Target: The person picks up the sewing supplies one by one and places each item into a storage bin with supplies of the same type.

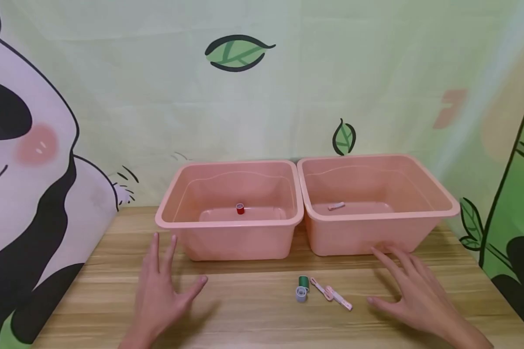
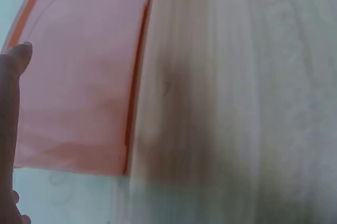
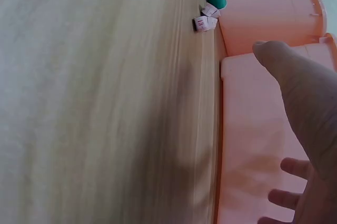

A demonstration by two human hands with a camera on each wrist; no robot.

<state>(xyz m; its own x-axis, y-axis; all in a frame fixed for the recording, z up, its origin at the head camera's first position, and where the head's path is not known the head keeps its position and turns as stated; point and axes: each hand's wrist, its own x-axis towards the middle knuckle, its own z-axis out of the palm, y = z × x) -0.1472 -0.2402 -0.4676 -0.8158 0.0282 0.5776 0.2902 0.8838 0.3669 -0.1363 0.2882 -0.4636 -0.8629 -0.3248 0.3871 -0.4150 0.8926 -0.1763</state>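
Note:
My left hand (image 1: 163,291) hovers over the table's left side, fingers spread, holding nothing. At the right, my right hand (image 1: 415,295) is also spread and holds nothing, with its fingertips overlapping the right pink bin (image 1: 371,235) in the head view. Between the hands lie a green thread spool (image 1: 303,282), a pale blue-grey spool (image 1: 301,294) and two slim pink clip-like pieces (image 1: 341,299) that cross at their ends. Inside the left pink bin (image 1: 240,242) stands a red spool (image 1: 240,209). Another slim pink piece (image 1: 336,206) lies in the right bin.
Both bins stand side by side at the back of the wooden table (image 1: 240,310), their rims nearly meeting. Behind them hangs a pale green backdrop (image 1: 157,97) printed with a panda, leaves and bamboo.

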